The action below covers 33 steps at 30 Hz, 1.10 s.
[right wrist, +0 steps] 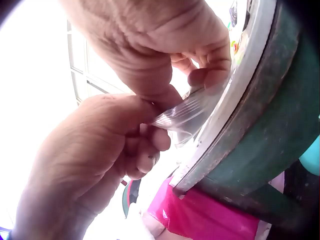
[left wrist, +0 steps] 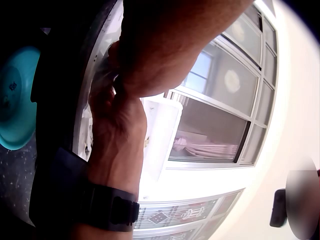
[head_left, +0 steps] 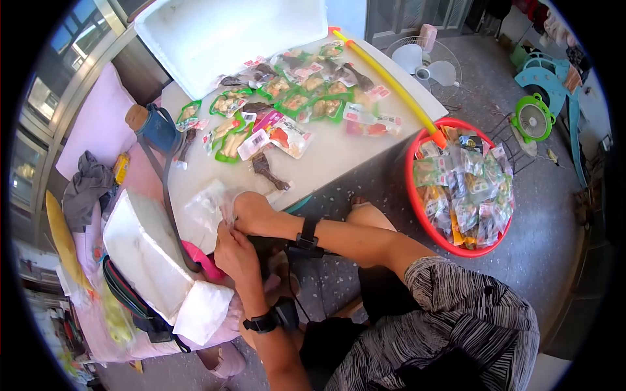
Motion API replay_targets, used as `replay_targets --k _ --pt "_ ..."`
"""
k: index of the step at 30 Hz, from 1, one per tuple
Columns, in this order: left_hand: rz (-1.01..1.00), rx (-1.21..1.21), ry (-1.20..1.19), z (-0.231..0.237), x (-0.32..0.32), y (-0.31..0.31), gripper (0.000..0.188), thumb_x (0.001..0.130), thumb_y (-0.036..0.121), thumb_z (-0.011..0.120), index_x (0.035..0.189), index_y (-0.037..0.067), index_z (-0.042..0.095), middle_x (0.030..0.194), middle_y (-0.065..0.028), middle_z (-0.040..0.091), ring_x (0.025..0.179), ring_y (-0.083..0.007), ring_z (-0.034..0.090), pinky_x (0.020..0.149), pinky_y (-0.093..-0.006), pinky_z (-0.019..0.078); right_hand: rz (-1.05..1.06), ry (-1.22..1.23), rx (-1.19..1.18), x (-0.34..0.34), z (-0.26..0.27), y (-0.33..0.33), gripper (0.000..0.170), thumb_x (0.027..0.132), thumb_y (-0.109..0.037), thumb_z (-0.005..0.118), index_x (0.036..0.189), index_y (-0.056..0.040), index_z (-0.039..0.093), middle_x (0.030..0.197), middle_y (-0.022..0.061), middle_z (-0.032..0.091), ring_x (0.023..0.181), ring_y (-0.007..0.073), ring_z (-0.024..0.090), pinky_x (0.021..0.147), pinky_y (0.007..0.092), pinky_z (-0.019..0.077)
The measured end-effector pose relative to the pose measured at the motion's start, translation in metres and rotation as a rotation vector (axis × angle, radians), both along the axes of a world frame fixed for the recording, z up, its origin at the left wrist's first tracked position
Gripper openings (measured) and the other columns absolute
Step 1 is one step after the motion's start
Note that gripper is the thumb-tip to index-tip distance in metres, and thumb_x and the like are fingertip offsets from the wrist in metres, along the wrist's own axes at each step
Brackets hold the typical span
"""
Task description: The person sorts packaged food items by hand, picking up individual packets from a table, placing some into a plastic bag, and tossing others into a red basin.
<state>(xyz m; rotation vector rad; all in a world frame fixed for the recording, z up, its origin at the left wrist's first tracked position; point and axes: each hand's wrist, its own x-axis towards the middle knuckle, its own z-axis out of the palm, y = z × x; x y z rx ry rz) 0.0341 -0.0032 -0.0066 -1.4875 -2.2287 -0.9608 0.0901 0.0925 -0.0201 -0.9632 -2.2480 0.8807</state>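
Left hand and right hand both pinch clear bag; looks like working its mouth, next move probably needs steady fingertip control

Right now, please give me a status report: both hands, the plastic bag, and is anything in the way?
Left hand and right hand: both pinching clear plastic bag. Bag over tabletop. Dark drumstick pack lies beyond, apparently not blocking.

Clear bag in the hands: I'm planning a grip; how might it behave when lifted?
The clear bag probably flops, since it looks crinkled. It seems thin and see-through, so likely light; its shine suggests it may slip.
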Motion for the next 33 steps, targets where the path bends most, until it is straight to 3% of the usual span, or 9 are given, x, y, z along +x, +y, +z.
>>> replay_targets --k 6,12,15,18,21,24,27,30,33 --pt "0.045 -0.051 -0.004 0.006 0.004 -0.004 0.026 0.076 0.004 0.049 0.102 0.001 0.056 0.071 -0.0213 0.059 0.062 -0.0376 0.056 0.055 -0.0433 0.0438 0.085 -0.078 -0.196 0.000 0.005 0.004 0.020 0.063 -0.018 0.062 0.064 0.0017 0.059 0.067 0.0219 0.056 0.070 0.0369 0.057 0.062 0.0418 0.0448" --pt "0.036 -0.053 0.008 0.006 -0.002 -0.003 0.027 0.075 0.003 0.048 0.101 0.000 0.056 0.082 -0.0222 0.059 0.070 -0.0368 0.057 0.059 -0.0430 0.0445 0.208 0.201 -0.149 0.001 -0.003 0.006 0.017 0.065 -0.014 0.058 0.078 -0.0029 0.061 0.068 0.0221 0.057 0.062 0.0352 0.055 0.056 0.0401 0.0430" --pt "0.068 -0.081 0.031 0.009 -0.003 -0.004 0.027 0.075 0.003 0.048 0.100 -0.001 0.056 0.083 -0.0220 0.060 0.071 -0.0370 0.057 0.060 -0.0431 0.0446 0.205 0.227 -0.154 0.007 0.004 0.010 0.021 0.062 -0.018 0.061 0.068 0.0020 0.061 0.069 0.0233 0.058 0.069 0.0371 0.058 0.061 0.0412 0.0455" --pt "0.079 -0.088 0.055 0.011 0.000 0.000 0.027 0.075 0.002 0.047 0.100 -0.001 0.056 0.083 -0.0221 0.060 0.071 -0.0376 0.057 0.061 -0.0432 0.0447 0.032 0.217 -0.304 0.010 0.019 0.009 0.017 0.061 -0.014 0.056 0.067 0.0011 0.061 0.063 0.0226 0.055 0.065 0.0362 0.057 0.059 0.0425 0.0445" --pt "0.080 -0.099 0.051 0.010 0.002 0.002 0.027 0.075 0.002 0.047 0.100 -0.001 0.057 0.083 -0.0222 0.060 0.071 -0.0381 0.057 0.061 -0.0436 0.0448 -0.055 0.320 -0.063 0.008 0.014 0.005 0.015 0.060 -0.011 0.053 0.065 0.0011 0.060 0.057 0.0229 0.052 0.057 0.0359 0.055 0.054 0.0430 0.0430" --pt "0.078 -0.106 0.059 -0.004 -0.010 0.002 0.026 0.075 0.002 0.047 0.099 -0.001 0.057 0.082 -0.0226 0.059 0.070 -0.0387 0.057 0.060 -0.0444 0.0443 0.094 0.271 0.226 0.007 0.005 0.002 0.017 0.059 -0.011 0.053 0.067 0.0022 0.061 0.056 0.0239 0.050 0.050 0.0383 0.051 0.051 0.0433 0.0416" --pt "0.022 -0.062 0.023 -0.013 -0.021 0.000 0.024 0.075 0.001 0.047 0.097 -0.003 0.057 0.078 -0.0238 0.058 0.068 -0.0390 0.056 0.058 -0.0443 0.0430 0.292 0.385 0.094 0.012 0.004 0.008 0.015 0.062 -0.009 0.054 0.067 0.0022 0.061 0.050 0.0159 0.052 0.040 0.0288 0.048 0.041 0.0378 0.0373" --pt "-0.080 -0.016 -0.080 -0.009 -0.024 0.000 0.022 0.076 0.001 0.045 0.094 -0.005 0.056 0.072 -0.0251 0.056 0.064 -0.0388 0.055 0.057 -0.0422 0.0417 0.462 0.456 -0.810 0.040 0.032 0.011 0.012 0.067 -0.008 0.054 0.070 0.0015 0.061 0.050 0.0039 0.049 0.037 0.0119 0.036 0.035 0.0285 0.0276" --pt "-0.125 0.065 -0.065 -0.002 -0.019 0.001 0.022 0.078 0.001 0.044 0.095 -0.005 0.056 0.073 -0.0247 0.056 0.066 -0.0384 0.055 0.058 -0.0419 0.0421 0.384 0.521 -1.083 0.046 0.036 0.013 0.007 0.067 -0.003 0.056 0.068 0.0016 0.061 0.052 -0.0016 0.043 0.041 0.0048 0.033 0.035 0.0210 0.0234"
